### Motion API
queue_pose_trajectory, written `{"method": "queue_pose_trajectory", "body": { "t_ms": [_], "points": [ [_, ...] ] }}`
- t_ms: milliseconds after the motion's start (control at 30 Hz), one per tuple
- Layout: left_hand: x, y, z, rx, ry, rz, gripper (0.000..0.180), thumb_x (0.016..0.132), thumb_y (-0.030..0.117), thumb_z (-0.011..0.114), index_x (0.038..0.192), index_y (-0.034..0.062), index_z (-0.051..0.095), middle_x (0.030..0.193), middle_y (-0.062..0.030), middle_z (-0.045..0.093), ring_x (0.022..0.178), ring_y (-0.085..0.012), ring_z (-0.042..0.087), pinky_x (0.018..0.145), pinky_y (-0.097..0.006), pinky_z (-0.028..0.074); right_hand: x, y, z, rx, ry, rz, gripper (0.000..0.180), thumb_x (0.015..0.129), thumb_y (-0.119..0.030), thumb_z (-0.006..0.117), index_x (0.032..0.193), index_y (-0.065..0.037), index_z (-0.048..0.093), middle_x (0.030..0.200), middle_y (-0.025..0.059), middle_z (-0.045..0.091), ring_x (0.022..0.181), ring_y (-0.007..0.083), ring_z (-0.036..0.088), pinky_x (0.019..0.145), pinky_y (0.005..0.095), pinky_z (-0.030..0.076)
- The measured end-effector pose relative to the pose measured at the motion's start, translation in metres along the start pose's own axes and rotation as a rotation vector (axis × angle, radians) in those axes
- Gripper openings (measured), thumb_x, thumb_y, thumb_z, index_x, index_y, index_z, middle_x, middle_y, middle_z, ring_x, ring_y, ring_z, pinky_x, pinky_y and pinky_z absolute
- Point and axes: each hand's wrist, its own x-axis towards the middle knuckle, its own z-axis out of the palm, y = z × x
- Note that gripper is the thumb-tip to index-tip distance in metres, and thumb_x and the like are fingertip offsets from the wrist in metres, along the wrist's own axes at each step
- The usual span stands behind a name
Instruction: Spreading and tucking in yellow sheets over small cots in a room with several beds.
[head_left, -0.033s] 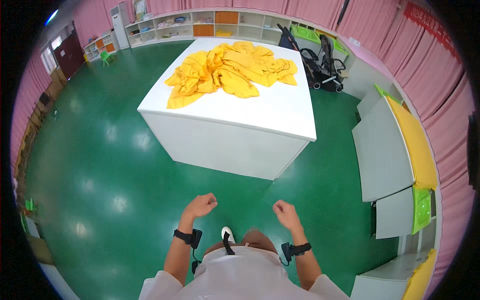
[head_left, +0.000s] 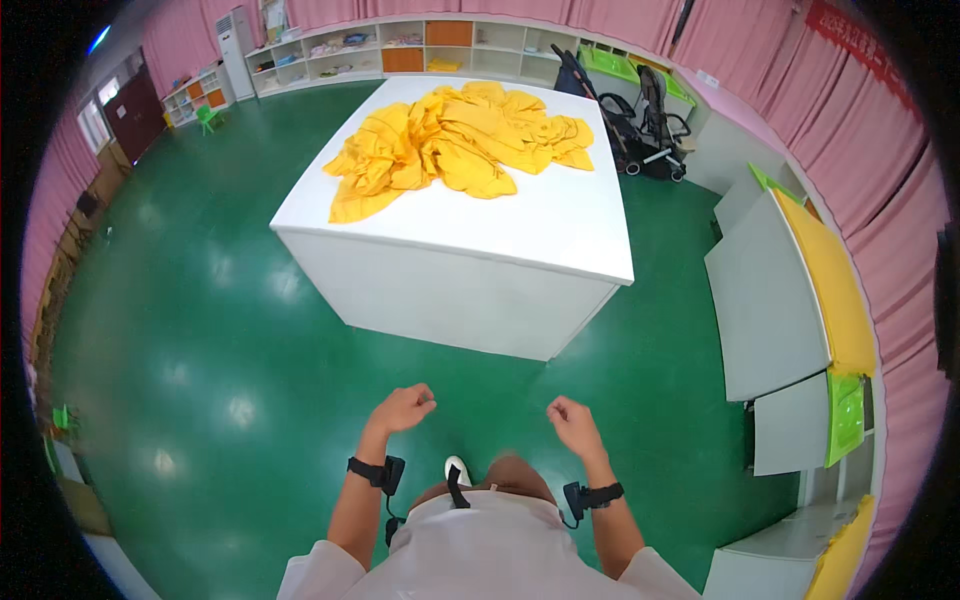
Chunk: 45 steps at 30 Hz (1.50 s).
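Note:
My left hand (head_left: 404,408) hangs in the air in front of my body, its fingers curled in and nothing visible in them. Level with it on the other side, my right hand (head_left: 575,426) is also loosely closed, and I see nothing held. Neither hand touches anything. Beyond them stands a white box-shaped table (head_left: 470,235). A large yellow cloth (head_left: 455,145) lies crumpled in folds across its far part, one corner spread toward the near left edge. A black strap with a small device sits on each forearm.
Green floor (head_left: 230,330) surrounds the table. A folded black stroller (head_left: 650,130) stands behind its right side. White cabinets (head_left: 765,300) with yellow covers and green trays line the right. Open shelves (head_left: 345,55) run along the back wall, below pink curtains. A small green chair (head_left: 208,118) stands far left.
The table and yellow cloth appear a little further left and slightly nearer in the view. Both hands keep almost the same pose.

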Motion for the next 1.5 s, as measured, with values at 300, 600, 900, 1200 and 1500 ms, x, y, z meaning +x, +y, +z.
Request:
{"method": "queue_pose_trajectory", "body": {
  "t_ms": [300, 600, 900, 1200, 1500],
  "points": [
    [0.225, 0.004, -0.076, -0.106, 0.097, -0.008, 0.043, 0.087, 0.019, 0.060, 0.123, 0.0025, 0.043, 0.085, -0.0196, 0.066, 0.079, -0.0344, 0.065, 0.071, -0.040, 0.050, 0.235, 0.024, -0.001, 0.029, -0.013, 0.010, 0.015, 0.086, -0.014, 0.057, 0.089, 0.001, 0.060, 0.078, 0.0176, 0.063, 0.069, 0.0303, 0.062, 0.065, 0.0361, 0.049],
    [0.389, 0.027, -0.136, -0.149, 0.131, -0.011, 0.051, 0.085, 0.018, 0.062, 0.130, 0.0055, 0.040, 0.089, -0.0185, 0.065, 0.076, -0.0277, 0.064, 0.070, -0.037, 0.050, 0.438, 0.021, 0.008, 0.031, -0.221, 0.004, 0.027, 0.086, -0.014, 0.056, 0.109, -0.001, 0.055, 0.111, 0.0202, 0.059, 0.097, 0.0334, 0.059, 0.084, 0.0393, 0.048],
    [0.527, 0.030, -0.171, 0.310, 0.246, -0.074, 0.072, 0.080, 0.023, 0.062, 0.144, 0.0257, 0.029, 0.132, -0.0255, 0.041, 0.103, -0.0388, 0.056, 0.084, -0.044, 0.048, 0.509, 0.021, 0.050, -0.451, -0.369, 0.076, 0.079, 0.084, -0.043, 0.059, 0.144, -0.003, 0.025, 0.147, 0.0335, 0.013, 0.136, 0.0512, 0.012, 0.109, 0.0585, 0.018],
    [0.627, 0.000, -0.160, 0.626, 0.304, -0.034, 0.049, 0.081, 0.018, 0.059, 0.129, 0.0175, 0.049, 0.134, -0.0244, 0.039, 0.109, -0.0388, 0.052, 0.090, -0.046, 0.045, 0.526, 0.006, 0.044, -0.512, -0.559, 0.231, 0.086, 0.083, -0.050, 0.057, 0.146, -0.002, 0.021, 0.149, 0.0325, 0.006, 0.137, 0.0527, 0.005, 0.107, 0.0627, 0.017],
    [0.621, -0.001, -0.201, -0.423, 0.222, 0.037, 0.035, 0.086, 0.015, 0.052, 0.118, 0.0011, 0.054, 0.103, -0.0113, 0.060, 0.094, -0.0234, 0.059, 0.078, -0.035, 0.051, 0.541, 0.012, 0.054, -0.573, -0.524, 0.184, 0.079, 0.084, -0.045, 0.058, 0.143, -0.001, 0.028, 0.147, 0.0344, 0.014, 0.135, 0.0543, 0.014, 0.104, 0.0610, 0.026]
  ]
}}
